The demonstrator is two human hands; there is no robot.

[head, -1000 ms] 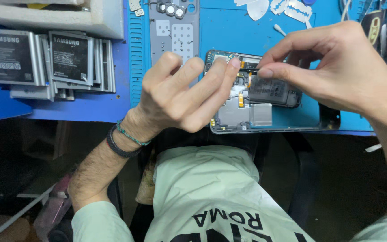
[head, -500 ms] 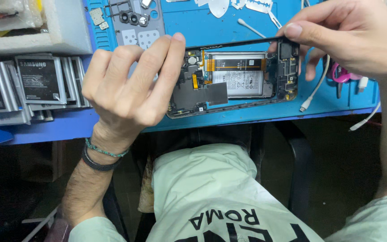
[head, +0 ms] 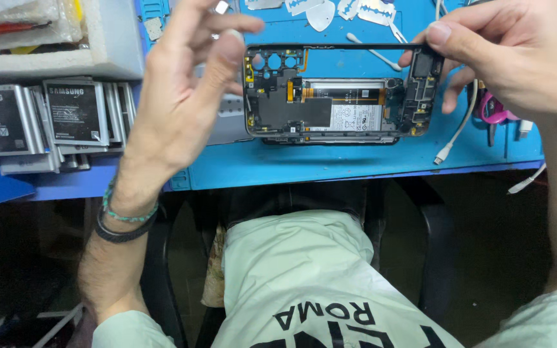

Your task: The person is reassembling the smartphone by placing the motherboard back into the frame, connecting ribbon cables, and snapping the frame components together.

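Item: opened phone (head: 340,96), back cover off, frame, circuit boards and a silver battery exposed. It was held above the blue work mat (head: 330,161), near the mat's front edge and about midway along it, long side running left to right.

Right hand (head: 510,55): closed in a pinch on the phone's right end, thumb on the upper corner, fingers behind the frame.

Left hand (head: 182,96): open, fingers spread and slightly curled, holding nothing, its fingertips just beside the phone's left end; whether they touched it could not be told. Two bracelets (head: 120,222) sat on that wrist.

Also present: a stack of loose phone batteries (head: 40,122) at the mat's left edge; a white tray (head: 104,61) behind them; a white cable (head: 456,132) near the phone's right end; plastic picks (head: 323,13) along the mat's far edge; pink-handled tool (head: 494,109) toward the right edge.
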